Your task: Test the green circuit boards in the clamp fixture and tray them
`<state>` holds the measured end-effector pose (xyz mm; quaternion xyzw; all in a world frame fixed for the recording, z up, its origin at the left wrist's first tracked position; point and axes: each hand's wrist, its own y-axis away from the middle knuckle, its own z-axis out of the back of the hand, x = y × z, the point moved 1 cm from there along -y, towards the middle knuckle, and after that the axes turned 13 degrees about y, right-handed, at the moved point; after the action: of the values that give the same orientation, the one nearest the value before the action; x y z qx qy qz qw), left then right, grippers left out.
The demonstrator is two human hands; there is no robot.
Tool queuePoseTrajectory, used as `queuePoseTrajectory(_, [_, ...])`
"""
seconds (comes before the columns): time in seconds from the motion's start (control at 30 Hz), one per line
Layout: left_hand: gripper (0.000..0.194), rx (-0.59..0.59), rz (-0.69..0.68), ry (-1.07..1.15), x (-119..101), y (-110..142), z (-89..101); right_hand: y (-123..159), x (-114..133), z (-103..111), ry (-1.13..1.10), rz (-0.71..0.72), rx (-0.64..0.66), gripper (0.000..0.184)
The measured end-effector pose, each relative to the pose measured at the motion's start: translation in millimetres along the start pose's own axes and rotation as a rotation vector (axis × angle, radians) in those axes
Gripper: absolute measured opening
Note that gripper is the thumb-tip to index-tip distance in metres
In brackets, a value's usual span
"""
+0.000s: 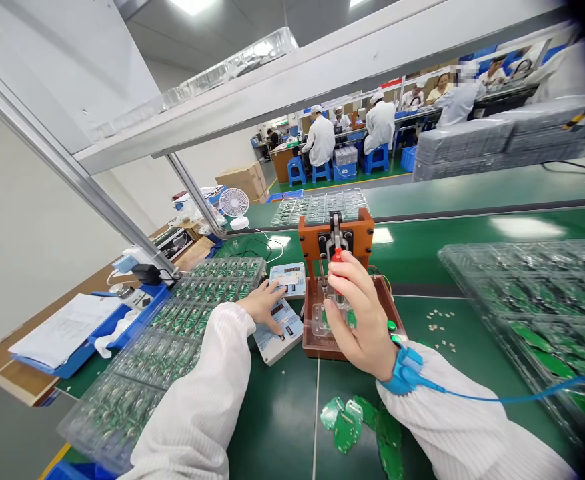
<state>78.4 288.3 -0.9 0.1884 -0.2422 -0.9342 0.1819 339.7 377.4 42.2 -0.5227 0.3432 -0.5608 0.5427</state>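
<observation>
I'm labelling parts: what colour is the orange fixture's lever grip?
The lever grip is red; head view, partly behind the right hand.

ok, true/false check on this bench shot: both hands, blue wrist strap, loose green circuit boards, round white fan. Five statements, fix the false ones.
1. The right hand is at the red handle of the orange clamp fixture. True.
2. The left hand, fingers spread, is at the white-and-blue boxes with digital displays. True.
3. The blue wrist strap is on the left wrist. False: it is on the right.
4. Loose green circuit boards lie on the green tabletop. True.
5. The round white fan stands right of the fixture. False: it stands left of it.
</observation>
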Motion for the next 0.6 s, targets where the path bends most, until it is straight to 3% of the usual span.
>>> queuePoseTrajectory(0.4, [0.145, 0.037, 0.030, -0.042, -9, 0, 2.0, 0, 0, 2, 0.007, -0.004, 0.009, 0.073])
queuePoseTrajectory(0.6, [0.145, 0.033, 0.031, -0.054, -2, -8, 0.2, 1, -1, 0, 0.032, -0.007, 0.002, 0.072])
